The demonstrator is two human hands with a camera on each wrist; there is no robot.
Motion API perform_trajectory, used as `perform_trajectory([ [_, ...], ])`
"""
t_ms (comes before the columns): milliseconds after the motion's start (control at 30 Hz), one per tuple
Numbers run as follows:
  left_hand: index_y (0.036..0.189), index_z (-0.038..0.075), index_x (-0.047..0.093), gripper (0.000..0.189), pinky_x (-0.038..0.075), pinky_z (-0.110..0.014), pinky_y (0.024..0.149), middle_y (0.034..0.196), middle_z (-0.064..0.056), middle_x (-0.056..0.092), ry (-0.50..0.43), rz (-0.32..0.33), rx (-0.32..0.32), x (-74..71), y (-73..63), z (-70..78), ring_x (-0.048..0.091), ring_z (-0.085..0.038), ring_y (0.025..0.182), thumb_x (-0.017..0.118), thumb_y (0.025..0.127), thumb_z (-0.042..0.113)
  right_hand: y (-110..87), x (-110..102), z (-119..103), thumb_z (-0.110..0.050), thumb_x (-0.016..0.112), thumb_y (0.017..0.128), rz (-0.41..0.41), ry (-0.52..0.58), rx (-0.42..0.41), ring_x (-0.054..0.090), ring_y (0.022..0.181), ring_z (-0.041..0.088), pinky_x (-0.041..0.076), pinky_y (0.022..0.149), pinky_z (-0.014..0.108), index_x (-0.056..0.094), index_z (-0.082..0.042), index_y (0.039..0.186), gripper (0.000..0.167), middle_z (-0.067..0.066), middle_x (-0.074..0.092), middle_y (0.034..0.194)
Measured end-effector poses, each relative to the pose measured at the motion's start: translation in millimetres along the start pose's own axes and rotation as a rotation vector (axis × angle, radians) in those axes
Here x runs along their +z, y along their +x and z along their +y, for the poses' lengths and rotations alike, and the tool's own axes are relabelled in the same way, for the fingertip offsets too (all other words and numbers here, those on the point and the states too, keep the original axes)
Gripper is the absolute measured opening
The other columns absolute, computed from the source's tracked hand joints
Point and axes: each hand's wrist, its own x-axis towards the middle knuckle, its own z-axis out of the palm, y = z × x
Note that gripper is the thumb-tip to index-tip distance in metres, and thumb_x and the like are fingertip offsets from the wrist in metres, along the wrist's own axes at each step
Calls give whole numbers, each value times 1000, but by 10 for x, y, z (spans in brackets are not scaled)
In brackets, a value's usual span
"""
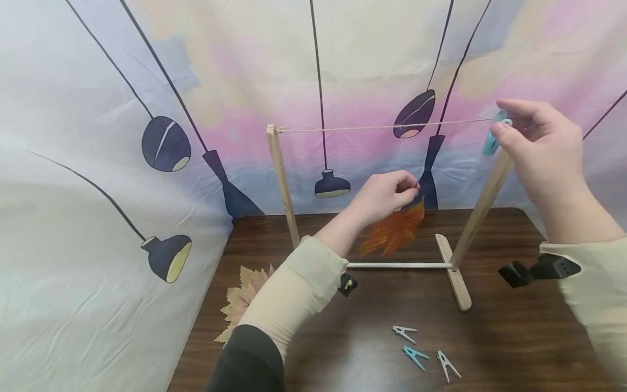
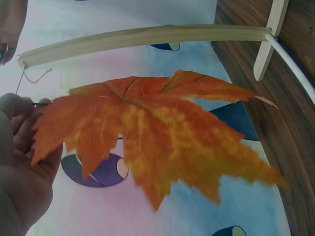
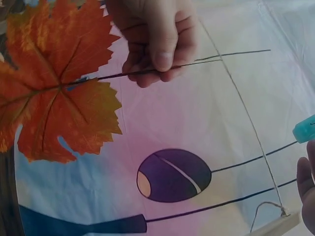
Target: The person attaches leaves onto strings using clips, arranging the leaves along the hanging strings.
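Note:
In the head view my left hand [image 1: 384,195] pinches the thin dark stem of an orange artificial maple leaf [image 1: 395,231]. The leaf hangs below the string [image 1: 362,128], and the left wrist view shows its red-orange blade [image 2: 162,123] spread out with yellow patches. Thumb and fingertips grip the stem [image 3: 110,76] in the right wrist view, where its tip reaches toward the string. My right hand [image 1: 551,144] is raised at the string's right end, holding a light-blue clothespin [image 1: 490,142] between thumb and fingers, its legs pointing down.
The string runs between two wooden posts, left [image 1: 282,182] and right [image 1: 482,212], joined low down by a white rod [image 1: 399,265]. Three clothespins, two pale [image 1: 404,332] and one blue [image 1: 415,356], lie on the brown table [image 1: 362,321]. A beige leaf [image 1: 240,299] is partly hidden behind my left forearm.

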Motion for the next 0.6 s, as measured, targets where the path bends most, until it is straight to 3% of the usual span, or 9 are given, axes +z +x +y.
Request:
perform_trajectory([
  [167, 97, 17, 65, 9, 40, -12, 75, 86, 11, 64, 58, 14, -13, 60, 153, 122, 55, -1, 81, 59, 93, 21, 73, -38, 0, -5, 65, 84, 45, -269, 41, 56, 85, 5, 41, 75, 13, 67, -11, 116, 34, -10, 61, 92],
  [333, 97, 18, 63, 9, 39, -12, 74, 85, 13, 62, 42, 5, -71, 147, 215, 177, 54, -1, 81, 56, 93, 22, 132, -55, 6, -8, 65, 84, 51, -303, 80, 54, 88, 3, 40, 76, 13, 66, -15, 117, 33, -12, 60, 94],
  [600, 101, 19, 63, 11, 38, -11, 73, 87, 14, 61, 24, 22, -43, 247, 277, 242, 52, 0, 80, 54, 94, 20, 203, -125, 2, -12, 62, 87, 40, -364, 80, 50, 92, 1, 39, 80, 14, 64, -16, 120, 33, -14, 58, 100],
])
